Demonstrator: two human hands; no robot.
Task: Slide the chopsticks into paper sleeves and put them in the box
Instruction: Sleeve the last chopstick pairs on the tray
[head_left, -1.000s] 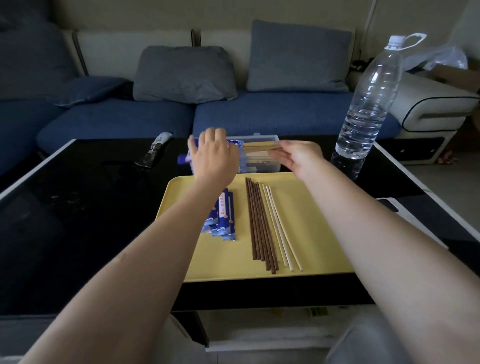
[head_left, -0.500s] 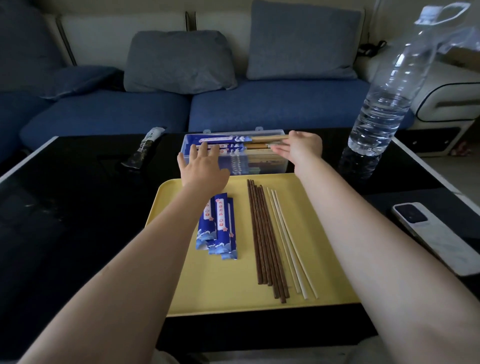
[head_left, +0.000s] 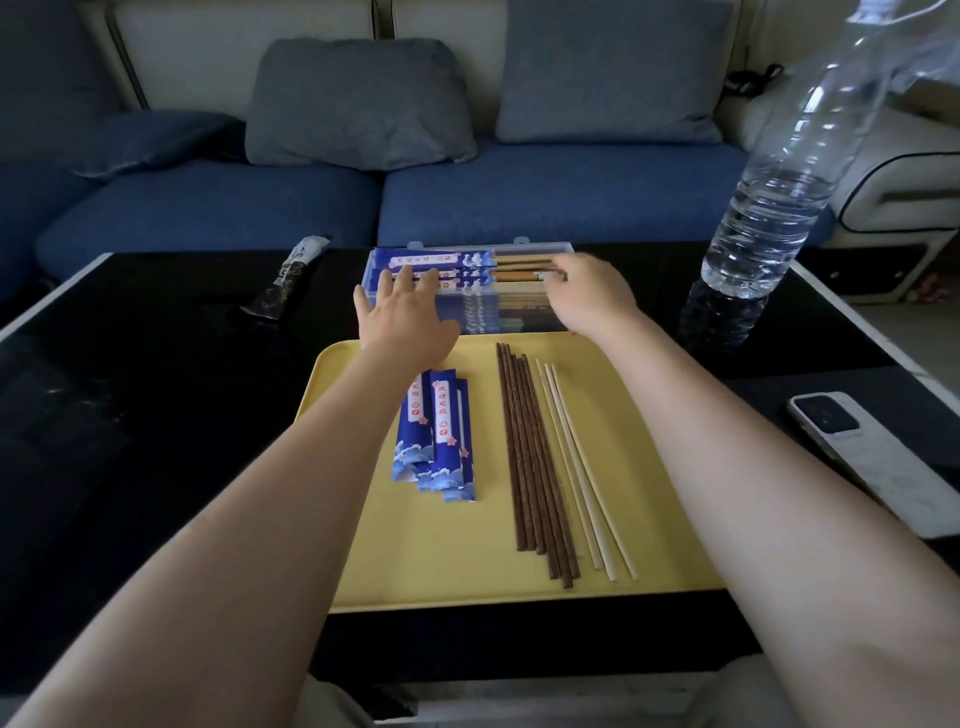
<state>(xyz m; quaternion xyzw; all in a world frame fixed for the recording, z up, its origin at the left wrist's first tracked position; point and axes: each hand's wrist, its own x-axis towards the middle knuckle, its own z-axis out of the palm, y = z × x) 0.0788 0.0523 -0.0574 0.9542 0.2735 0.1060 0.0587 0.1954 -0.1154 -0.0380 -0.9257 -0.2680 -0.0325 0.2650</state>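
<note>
Both hands are at the clear plastic box (head_left: 519, 317), which stands on the black worktop (head_left: 156, 415) just beyond the far edge of the yellow tray (head_left: 467, 571). The step in hand looks like the settling of a sleeved pair into the box: several sleeved chopsticks (head_left: 441, 270) lie across its top layer, blue paper to the left and bare wooden ends to the right.

The left hand (head_left: 402, 317) lies flat, its fingers (head_left: 410, 275) straight and spread, their tips resting on the blue sleeves in the box; it grips nothing. The right hand (head_left: 587, 296) reaches to the wooden ends, its fingers bent toward them. Whether they pinch a stick or only nudge it is hard to tell from this angle.

On the tray, a small stack of empty paper sleeves (head_left: 441, 436) lies left of centre. A row of dark brown chopsticks (head_left: 530, 457) and a pale pair (head_left: 576, 467) lie to the right, side by side and unsleeved.

The next move calls for both hands to come back to the tray, one to lift a sleeve, the other to take a matched pair and feed the tips into its open end.

The sleeves carry a white strip of red Chinese characters, too small to read with confidence, over a wave pattern. No brand shows on the water bottle (head_left: 769, 208) or the phone (head_left: 872, 457).
</note>
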